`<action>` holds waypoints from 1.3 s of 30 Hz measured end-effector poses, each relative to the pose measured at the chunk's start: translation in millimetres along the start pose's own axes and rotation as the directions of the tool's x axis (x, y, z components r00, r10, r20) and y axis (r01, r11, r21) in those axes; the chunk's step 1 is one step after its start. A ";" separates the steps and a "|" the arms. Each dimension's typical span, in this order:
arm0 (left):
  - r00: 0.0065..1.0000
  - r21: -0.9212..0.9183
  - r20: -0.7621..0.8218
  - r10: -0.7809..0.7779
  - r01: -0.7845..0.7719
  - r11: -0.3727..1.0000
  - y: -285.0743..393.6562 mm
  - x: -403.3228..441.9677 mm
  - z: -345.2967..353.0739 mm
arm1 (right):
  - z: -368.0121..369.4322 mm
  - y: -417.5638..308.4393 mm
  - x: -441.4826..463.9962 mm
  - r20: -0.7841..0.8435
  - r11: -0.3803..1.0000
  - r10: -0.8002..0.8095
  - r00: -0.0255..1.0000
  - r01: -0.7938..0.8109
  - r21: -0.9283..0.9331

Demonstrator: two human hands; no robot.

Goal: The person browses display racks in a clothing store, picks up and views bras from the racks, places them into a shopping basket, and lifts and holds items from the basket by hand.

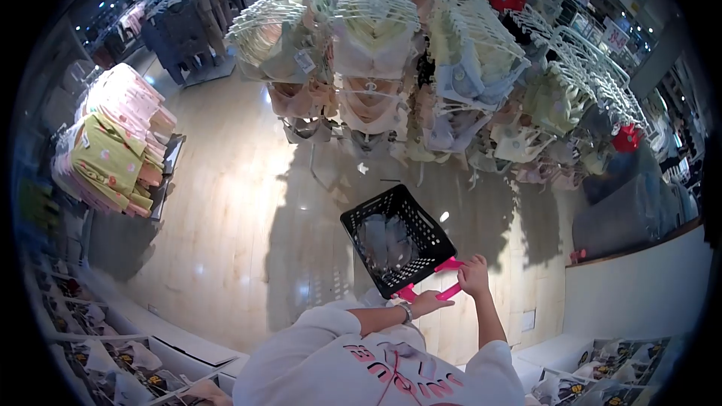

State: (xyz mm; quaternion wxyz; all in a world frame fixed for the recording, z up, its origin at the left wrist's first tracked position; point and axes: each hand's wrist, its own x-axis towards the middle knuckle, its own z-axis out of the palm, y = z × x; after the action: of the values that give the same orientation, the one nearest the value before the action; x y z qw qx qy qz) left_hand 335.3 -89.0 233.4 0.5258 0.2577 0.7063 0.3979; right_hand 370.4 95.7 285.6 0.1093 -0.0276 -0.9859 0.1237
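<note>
A black shopping basket (pixel 361 256) with perforated sides and a pink handle (pixel 449 292) is in front of my body, tilted. Greyish items (pixel 387 242) lie inside it; I cannot make out what they are. My right hand (pixel 474 276) is closed on the right part of the pink handle. Lower and to the left, my left hand (pixel 430 304), with a band on its wrist, is at the same handle, its fingers closed against it.
Racks of bras on white hangers (pixel 376 45) stand ahead. Folded-over pink and green garments (pixel 113 150) hang at left, dark clothes (pixel 184 30) farther back. A white counter (pixel 639 278) is at right. Bins of packaged goods (pixel 113 368) flank me on the pale floor (pixel 218 203).
</note>
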 end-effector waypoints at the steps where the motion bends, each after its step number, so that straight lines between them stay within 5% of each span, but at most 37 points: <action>1: 0.996 -0.108 0.082 0.032 -0.023 0.994 -10.0 11.7 3.6 | -1.8 1.7 1.8 -0.017 1.000 -0.020 1.000 0.020 -0.017; 4: 0.986 -0.163 0.158 0.061 -0.035 0.986 0.7 9.1 -7.6 | 1.8 8.8 8.2 0.001 0.998 -0.048 0.999 0.048 -0.033; 15: 0.985 -0.178 -0.168 0.029 -0.060 0.982 -20.6 -21.3 -26.4 | 14.6 -24.0 48.6 0.172 0.959 -0.252 0.952 0.270 -0.090; 18: 0.955 -0.155 -0.296 0.011 -0.059 0.986 -34.0 -43.8 -26.4 | 8.7 -59.3 56.2 0.239 0.958 -0.269 0.933 0.286 -0.037; 25: 0.814 -0.190 -0.581 -0.014 -0.119 0.975 -43.4 -66.8 -10.4 | 23.4 -89.4 79.0 0.082 0.863 -0.504 0.860 0.498 0.084; 33: 0.787 -0.391 -0.585 -0.195 -0.063 0.918 -17.3 -73.3 -10.7 | 32.4 -91.9 111.1 0.072 0.739 -0.672 0.737 0.662 0.129; 36: 0.778 -0.429 -0.614 -0.133 -0.188 0.884 -17.1 -43.4 -12.9 | 34.0 -76.6 134.1 0.117 0.691 -0.723 0.681 0.717 0.098; 39: 0.678 -0.261 -0.721 -0.145 -0.071 0.963 -13.7 -12.5 -11.9 | 37.5 -61.5 148.9 0.200 0.682 -0.723 0.661 0.730 0.052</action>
State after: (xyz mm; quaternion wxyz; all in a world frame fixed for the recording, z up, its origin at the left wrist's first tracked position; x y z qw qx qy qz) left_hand 328.7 -109.7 230.3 0.2361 -0.0116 0.8020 0.5485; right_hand 215.3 39.4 296.5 0.0474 0.3786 -0.9226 0.0558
